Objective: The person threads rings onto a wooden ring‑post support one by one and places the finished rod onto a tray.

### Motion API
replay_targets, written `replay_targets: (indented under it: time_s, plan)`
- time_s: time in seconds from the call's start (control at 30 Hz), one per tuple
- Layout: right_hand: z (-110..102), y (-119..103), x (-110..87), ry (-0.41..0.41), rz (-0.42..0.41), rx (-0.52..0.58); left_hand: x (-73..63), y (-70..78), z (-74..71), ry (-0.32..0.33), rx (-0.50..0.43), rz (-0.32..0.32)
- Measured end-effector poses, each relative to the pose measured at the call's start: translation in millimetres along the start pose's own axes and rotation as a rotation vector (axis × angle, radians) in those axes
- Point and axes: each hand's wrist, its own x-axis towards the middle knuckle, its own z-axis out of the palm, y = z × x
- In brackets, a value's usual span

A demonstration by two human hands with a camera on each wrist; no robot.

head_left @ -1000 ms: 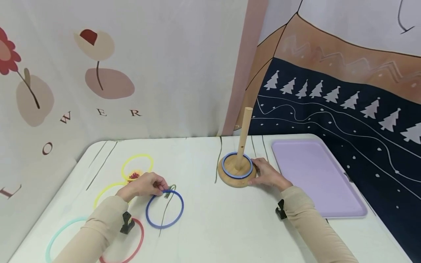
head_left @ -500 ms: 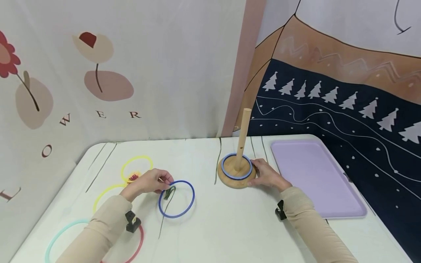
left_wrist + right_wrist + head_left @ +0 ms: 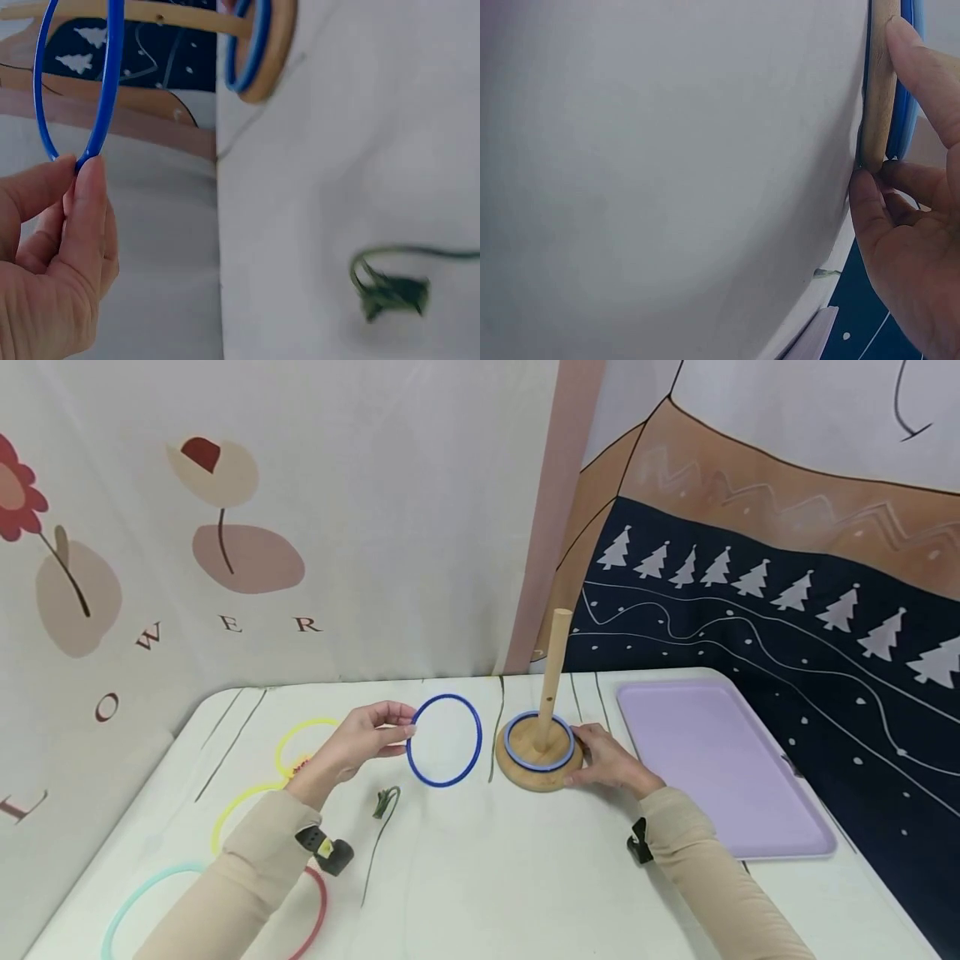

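Note:
A dark blue ring [image 3: 445,784] is pinched at its left side between the thumb and fingertips of my left hand [image 3: 363,739]. It hangs raised and nearly upright, left of a wooden ring stand. The stand has a round base [image 3: 523,778] and a tall peg [image 3: 556,677], which leans slightly right in the head view. Around the peg's foot, a light blue ring [image 3: 542,767] with a darker blue one under it lies on the base. My right hand [image 3: 609,758] grips the base's right edge; in the right wrist view its thumb [image 3: 904,37] lies on the wood.
A purple tray [image 3: 720,768] lies on the right side of the white-covered table [image 3: 480,877]. On the left are two yellow rings [image 3: 220,818], a turquoise ring [image 3: 111,918] and a red ring [image 3: 324,902], partly hidden by my left arm. Printed cloth walls [image 3: 405,527] stand behind.
My left hand has lifted the dark blue ring from low on the left, carrying it up and right toward the stand. The right hand stays at the base.

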Motion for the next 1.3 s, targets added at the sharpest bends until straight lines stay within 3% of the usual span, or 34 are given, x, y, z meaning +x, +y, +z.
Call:
replay_targets:
  time_s: [0.27, 0.7, 1.07, 1.3]
  plan:
    - [-1, 0, -0.7, 0.001, -0.002, -0.021, 4.6, 34.0, 20.1, 0.062, -0.173, 0.073]
    - [-1, 0, -0.3, -0.002, -0.008, -0.056, 15.2, 87.4, 55.9, 0.064, -0.441, 0.139]
    - [-2, 1, 0.0, 0.003, -0.028, -0.055, 27.7, 105.3, 81.2, 0.071, -0.571, 0.147]
    - [-1, 0, -0.7, 0.006, -0.010, -0.046, 38.1, 106.6, 96.1, 0.079, -0.647, 0.118]
